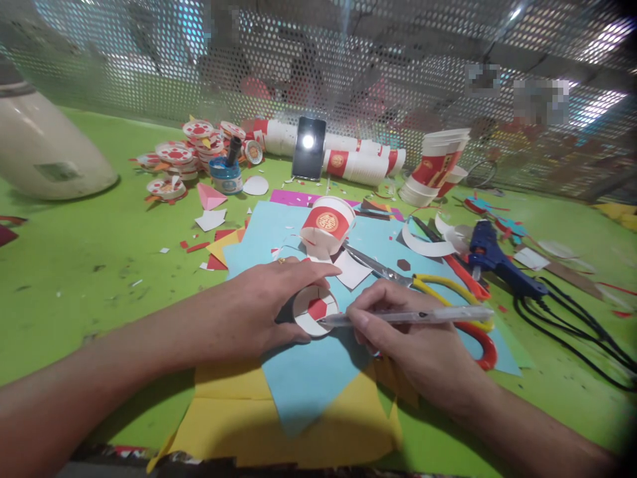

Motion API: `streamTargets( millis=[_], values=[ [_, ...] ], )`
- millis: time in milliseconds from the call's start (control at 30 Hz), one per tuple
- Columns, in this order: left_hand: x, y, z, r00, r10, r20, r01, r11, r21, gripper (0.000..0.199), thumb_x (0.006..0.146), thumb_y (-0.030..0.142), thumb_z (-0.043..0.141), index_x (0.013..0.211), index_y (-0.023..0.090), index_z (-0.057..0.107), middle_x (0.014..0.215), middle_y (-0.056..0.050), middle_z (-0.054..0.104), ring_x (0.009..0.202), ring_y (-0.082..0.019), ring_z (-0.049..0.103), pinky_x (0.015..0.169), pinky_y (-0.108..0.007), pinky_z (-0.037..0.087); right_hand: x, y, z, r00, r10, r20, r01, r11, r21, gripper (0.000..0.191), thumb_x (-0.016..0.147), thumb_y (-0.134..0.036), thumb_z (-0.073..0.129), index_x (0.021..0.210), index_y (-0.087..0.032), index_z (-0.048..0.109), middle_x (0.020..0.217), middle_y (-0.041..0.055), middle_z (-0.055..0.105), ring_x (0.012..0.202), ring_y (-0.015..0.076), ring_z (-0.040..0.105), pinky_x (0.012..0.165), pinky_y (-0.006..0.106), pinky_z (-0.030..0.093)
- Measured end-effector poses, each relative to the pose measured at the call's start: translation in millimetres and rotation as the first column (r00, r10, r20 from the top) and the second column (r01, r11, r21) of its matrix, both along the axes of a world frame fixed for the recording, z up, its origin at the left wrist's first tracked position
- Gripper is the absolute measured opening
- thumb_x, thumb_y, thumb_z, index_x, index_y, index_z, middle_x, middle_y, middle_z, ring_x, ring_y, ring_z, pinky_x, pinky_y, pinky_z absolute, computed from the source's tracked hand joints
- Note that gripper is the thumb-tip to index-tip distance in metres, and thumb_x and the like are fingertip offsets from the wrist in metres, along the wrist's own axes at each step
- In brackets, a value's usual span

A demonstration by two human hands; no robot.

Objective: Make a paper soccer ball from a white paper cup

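Observation:
A round white disc [302, 312] with a red shape at its centre and thin dark lines is gripped at its left edge by my left hand [269, 302], thumb below and fingers above. My right hand [398, 338] holds a clear pen [413, 317], its tip touching the disc near the lower edge of the red shape. Just beyond my left hand, a cut red and white paper cup [327, 222] rests on light blue paper [308, 378]. Scissors [385, 267] with yellow and red handles lie beyond my right hand, partly hidden by it and the pen.
A blue glue gun [497, 262] with a black cable lies at the right. At the back are a phone [308, 147], stacked cups [432, 169], a blue jar [226, 175] and several red and white paper pieces [175, 153]. Yellow paper [229, 425] lies in front.

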State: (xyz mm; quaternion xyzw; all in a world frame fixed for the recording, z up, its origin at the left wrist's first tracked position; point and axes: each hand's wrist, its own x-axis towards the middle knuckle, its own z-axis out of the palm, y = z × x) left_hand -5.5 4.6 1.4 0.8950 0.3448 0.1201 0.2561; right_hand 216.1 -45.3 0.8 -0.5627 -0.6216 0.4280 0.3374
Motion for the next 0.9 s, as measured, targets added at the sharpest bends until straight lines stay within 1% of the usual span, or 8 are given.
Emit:
streamTargets(
  millis=[167,300,467,600,733,900],
  values=[
    [-0.1,-0.4,-0.2,1.000,0.001,0.002,-0.001,1.000,0.006,0.059,0.090,0.029,0.064,0.145,0.029,0.041,0.137,-0.006,0.062,0.124,-0.027,0.058,0.101,-0.040,0.048,0.4,0.3,-1.6,1.000,0.007,0.003,-0.008,1.000,0.028,0.012,0.082,-0.025,0.064,0.070,-0.022,0.064,0.060,-0.0027,0.060,0.055,0.0111,0.048,0.051,0.026,0.036],
    [-1.0,0.2,-1.1,1.000,-0.005,0.011,0.005,1.000,0.013,0.060,0.089,0.029,0.065,0.144,0.029,0.041,0.137,-0.005,0.062,0.125,-0.026,0.058,0.102,-0.040,0.047,-0.4,0.9,-0.5,1.000,0.011,0.009,-0.011,1.000,0.026,0.012,0.081,-0.027,0.064,0.070,-0.021,0.064,0.059,-0.0030,0.059,0.054,0.0109,0.047,0.049,0.025,0.035],
    [-0.8,1.0,-2.3,1.000,-0.011,0.022,0.010,1.000,0.012,0.061,0.089,0.029,0.066,0.144,0.029,0.041,0.138,-0.006,0.062,0.125,-0.026,0.057,0.105,-0.041,0.045,-1.2,1.2,-0.1,1.000,0.002,0.018,-0.003,0.999,0.034,0.012,0.081,-0.024,0.063,0.070,-0.022,0.064,0.059,-0.0034,0.058,0.054,0.0106,0.047,0.049,0.025,0.035],
    [-1.1,0.7,-1.4,1.000,-0.011,0.009,0.011,1.000,0.011,0.061,0.089,0.031,0.065,0.145,0.029,0.040,0.139,-0.006,0.061,0.125,-0.026,0.057,0.104,-0.041,0.046,-0.6,0.6,0.0,1.000,0.010,0.021,-0.011,0.999,0.032,0.014,0.083,-0.026,0.064,0.069,-0.022,0.064,0.058,-0.0035,0.058,0.053,0.0106,0.046,0.049,0.025,0.035],
    [-1.4,0.4,-1.0,1.000,-0.010,-0.005,0.010,1.000,0.026,0.060,0.089,0.029,0.064,0.145,0.029,0.041,0.135,-0.005,0.063,0.123,-0.026,0.059,0.102,-0.039,0.047,0.3,0.4,-1.9,1.000,0.006,-0.004,-0.006,0.999,0.032,0.012,0.082,-0.025,0.064,0.070,-0.023,0.064,0.057,-0.0044,0.057,0.052,0.0104,0.046,0.048,0.025,0.034],
    [-1.8,1.0,-3.8,1.000,-0.007,0.016,0.007,0.999,0.036,0.061,0.089,0.032,0.065,0.145,0.030,0.041,0.133,-0.005,0.064,0.121,-0.027,0.060,0.100,-0.039,0.049,0.8,0.6,-3.6,1.000,0.002,-0.025,-0.002,1.000,0.019,0.014,0.084,-0.025,0.064,0.070,-0.023,0.064,0.059,-0.0043,0.059,0.052,0.0101,0.047,0.050,0.025,0.037]
  ],
)
